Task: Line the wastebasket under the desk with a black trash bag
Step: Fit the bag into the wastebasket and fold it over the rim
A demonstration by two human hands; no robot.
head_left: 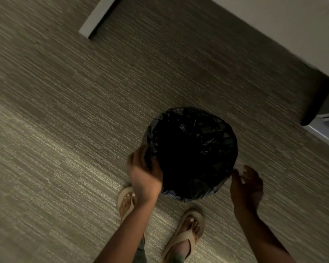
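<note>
A round wastebasket (193, 195) stands on the carpet just in front of my feet, seen from straight above. A black trash bag (194, 133) lines its inside and folds over the rim all around. My left hand (143, 171) grips the bag-covered rim on the near left side, fingers curled over the edge. My right hand (247, 184) hovers at the right side of the rim with fingers spread, fingertips almost touching the plastic and holding nothing.
Striped grey-beige carpet (84, 130) covers the floor. A pale desk top (292, 31) fills the upper right, with a white leg or panel (98, 16) at the top. A light-coloured base (325, 128) sits at the right edge. My sandalled feet (186, 232) are below the basket.
</note>
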